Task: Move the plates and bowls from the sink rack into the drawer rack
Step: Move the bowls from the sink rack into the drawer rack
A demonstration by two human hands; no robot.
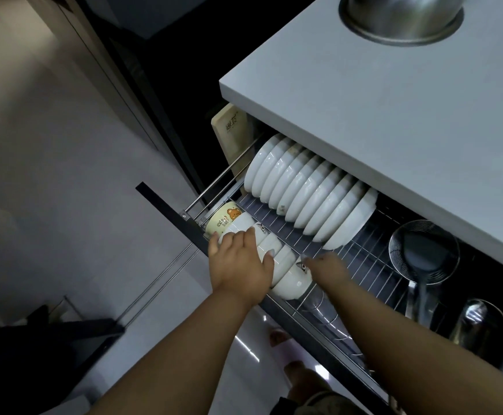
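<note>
Where the drawer rack has been pulled out from under the grey countertop, a row of white bowls is seen lying on its side along the near edge of the wire grid. The left hand is laid over the top of this row, its fingers spread and bent over the bowl rims, so that the bowls are pressed rather than pinched. The right hand is held just beside the near end of the same row, fingers reaching toward the last bowl; whether anything is gripped there cannot be told. At the far left end of the row a cream bowl with a bear print is lodged against the drawer corner. Farther back, a long file of white plates is stood on edge across the grid. To the right, a wire skimmer with a dark ladle resting in it is kept. Behind the plates a wooden cutting board is propped upright, and on the countertop a steel bowl is set.
</note>
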